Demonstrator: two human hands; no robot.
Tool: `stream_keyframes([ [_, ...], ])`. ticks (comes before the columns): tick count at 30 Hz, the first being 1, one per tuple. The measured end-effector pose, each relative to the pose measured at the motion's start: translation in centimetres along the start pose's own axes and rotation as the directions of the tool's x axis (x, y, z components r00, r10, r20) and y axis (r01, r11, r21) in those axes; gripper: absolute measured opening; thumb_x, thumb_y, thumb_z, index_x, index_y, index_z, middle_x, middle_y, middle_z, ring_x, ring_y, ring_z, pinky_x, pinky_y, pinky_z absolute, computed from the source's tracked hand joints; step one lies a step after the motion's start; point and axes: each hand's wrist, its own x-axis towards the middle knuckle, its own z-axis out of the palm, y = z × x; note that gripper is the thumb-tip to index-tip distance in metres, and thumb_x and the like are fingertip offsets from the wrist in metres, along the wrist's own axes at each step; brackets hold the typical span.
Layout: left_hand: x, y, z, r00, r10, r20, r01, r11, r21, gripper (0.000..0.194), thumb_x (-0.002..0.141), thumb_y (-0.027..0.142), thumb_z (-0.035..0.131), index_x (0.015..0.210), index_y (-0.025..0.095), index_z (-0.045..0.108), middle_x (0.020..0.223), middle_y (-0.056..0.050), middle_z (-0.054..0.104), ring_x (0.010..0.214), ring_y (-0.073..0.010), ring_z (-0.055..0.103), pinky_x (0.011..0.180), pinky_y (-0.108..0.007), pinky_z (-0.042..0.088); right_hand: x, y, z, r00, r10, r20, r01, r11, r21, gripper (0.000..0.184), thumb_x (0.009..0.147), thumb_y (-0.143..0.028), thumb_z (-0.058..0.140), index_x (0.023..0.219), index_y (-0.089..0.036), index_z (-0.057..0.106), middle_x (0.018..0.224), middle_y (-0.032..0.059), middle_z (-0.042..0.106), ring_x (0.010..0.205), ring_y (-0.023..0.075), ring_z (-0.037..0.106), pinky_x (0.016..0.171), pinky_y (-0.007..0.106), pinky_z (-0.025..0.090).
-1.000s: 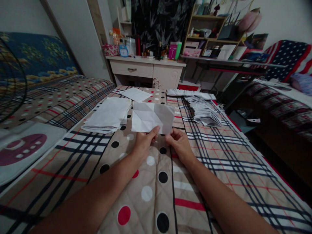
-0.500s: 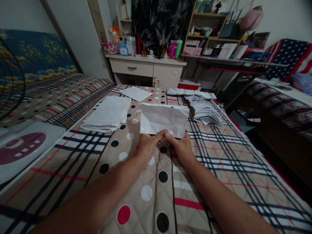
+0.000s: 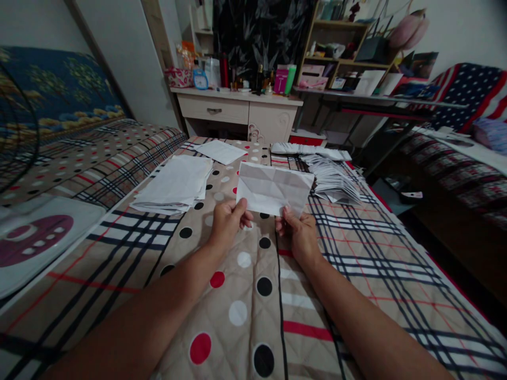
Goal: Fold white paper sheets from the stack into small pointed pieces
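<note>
A creased white sheet of paper (image 3: 274,188) is held up over the quilted bedspread (image 3: 261,295), at the middle of the view. My left hand (image 3: 226,221) pinches its lower left corner. My right hand (image 3: 298,232) pinches its lower edge near the right. Fold lines cross the sheet. To the left of it lies a stack of flat white sheets (image 3: 174,184). To the right lies a pile of folded papers (image 3: 331,179).
A single white sheet (image 3: 220,151) lies farther back on the bed. A white dresser (image 3: 237,113) with bottles and a clock stands beyond the bed's end. Shelves (image 3: 340,53) and a second bed (image 3: 455,153) are at the right. A white device (image 3: 35,237) sits at the left.
The sheet has been opened out and shifted to the right. Both hands moved apart along its lower edge and a little farther from me.
</note>
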Motion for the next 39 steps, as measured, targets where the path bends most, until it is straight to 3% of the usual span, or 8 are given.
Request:
stream_keyframes([
  [10, 0.7, -0.9, -1.0, 0.996, 0.088, -0.024, -0.082, 0.977, 0.199, 0.046, 0.078, 0.056, 0.064, 0.054, 0.017, 0.057, 0.036, 0.005, 0.041, 0.031, -0.0067, 0.035, 0.037, -0.021, 0.025, 0.4, -0.2, -0.6, 0.988, -0.1, -0.114, 0.08, 0.983, -0.168, 0.043, 0.068, -0.05, 0.077, 0.05, -0.016, 0.058, 0.045, -0.0026, 0.049, 0.041, 0.0076, 0.039, 0.04, 0.023, 0.026],
  [16, 0.9, -0.8, -1.2, 0.999, -0.031, 0.013, 0.029, 0.996, 0.09, 0.065, 0.079, 0.074, 0.048, 0.047, 0.017, 0.054, 0.035, 0.0, 0.042, 0.031, -0.0081, 0.037, 0.036, -0.022, 0.025, 0.7, -0.4, -1.1, 0.994, -0.072, -0.084, 0.056, 0.982, -0.179, 0.057, 0.079, -0.06, 0.062, 0.042, -0.018, 0.05, 0.035, -0.0041, 0.036, 0.035, 0.0064, 0.027, 0.038, 0.024, 0.017],
  [21, 1.7, -1.3, -1.3, 0.999, 0.047, 0.002, -0.047, 0.997, -0.063, 0.041, 0.081, 0.05, 0.061, 0.108, 0.019, 0.064, 0.084, -0.006, 0.07, 0.054, -0.0121, 0.06, 0.046, -0.021, 0.042, 1.1, -0.5, -1.7, 1.0, -0.022, -0.014, 0.021, 0.999, -0.044, 0.058, 0.08, -0.057, 0.062, 0.041, -0.02, 0.041, 0.035, -0.0052, 0.033, 0.034, 0.0061, 0.025, 0.037, 0.024, 0.013],
  [23, 2.0, -1.7, -1.4, 0.986, 0.164, 0.007, -0.164, 0.986, -0.025, 0.059, 0.075, 0.032, 0.071, 0.13, 0.025, 0.051, 0.114, -0.009, 0.066, 0.074, -0.0142, 0.066, 0.058, -0.022, 0.05, 1.2, -0.6, -1.7, 1.0, -0.011, -0.006, 0.011, 0.999, -0.034, 0.058, 0.079, -0.055, 0.064, 0.04, -0.02, 0.039, 0.034, -0.0054, 0.032, 0.033, 0.006, 0.024, 0.037, 0.024, 0.012],
  [27, 2.0, -1.6, -1.8, 0.899, 0.437, 0.03, -0.426, 0.856, 0.293, 0.079, 0.071, 0.018, 0.073, 0.142, 0.03, 0.041, 0.14, -0.013, 0.048, 0.107, -0.0225, 0.061, 0.074, -0.029, 0.054, 1.1, -0.8, -1.6, 1.0, 0.013, 0.004, -0.013, 0.999, -0.037, 0.056, 0.078, -0.052, 0.065, 0.04, -0.021, 0.039, 0.033, -0.0054, 0.032, 0.033, 0.0056, 0.022, 0.036, 0.024, 0.013],
  [31, 1.7, -0.5, -2.2, 0.725, 0.659, 0.203, -0.627, 0.509, 0.589, 0.042, 0.074, 0.02, 0.075, 0.114, 0.029, 0.069, 0.143, -0.008, 0.046, 0.127, -0.0279, 0.047, 0.102, -0.044, 0.043, 1.1, -0.7, -1.7, 1.0, 0.017, 0.0, -0.017, 0.999, -0.031, 0.055, 0.078, -0.05, 0.065, 0.04, -0.02, 0.038, 0.032, -0.0054, 0.032, 0.033, 0.0053, 0.023, 0.036, 0.023, 0.013],
  [34, 1.7, 0.0, -2.4, 0.666, 0.683, 0.3, -0.692, 0.414, 0.591, 0.022, 0.075, 0.015, 0.073, 0.089, 0.03, 0.077, 0.129, -0.005, 0.06, 0.124, -0.0266, 0.048, 0.106, -0.047, 0.039, 1.2, -0.5, -1.8, 1.0, 0.006, -0.008, -0.006, 0.999, -0.039, 0.058, 0.077, -0.053, 0.066, 0.04, -0.02, 0.037, 0.033, -0.0055, 0.031, 0.032, 0.0053, 0.024, 0.036, 0.023, 0.013],
  [39, 1.7, -0.6, -2.0, 0.853, 0.498, 0.156, -0.513, 0.749, 0.418, 0.011, 0.074, 0.015, 0.071, 0.077, 0.024, 0.077, 0.079, -0.003, 0.073, 0.088, -0.0223, 0.064, 0.086, -0.037, 0.05, 1.2, -0.4, -1.8, 0.999, -0.035, -0.006, 0.035, 0.999, -0.038, 0.062, 0.08, -0.072, 0.051, 0.05, -0.018, 0.05, 0.044, -0.0015, 0.046, 0.038, 0.0075, 0.038, 0.036, 0.022, 0.025],
])
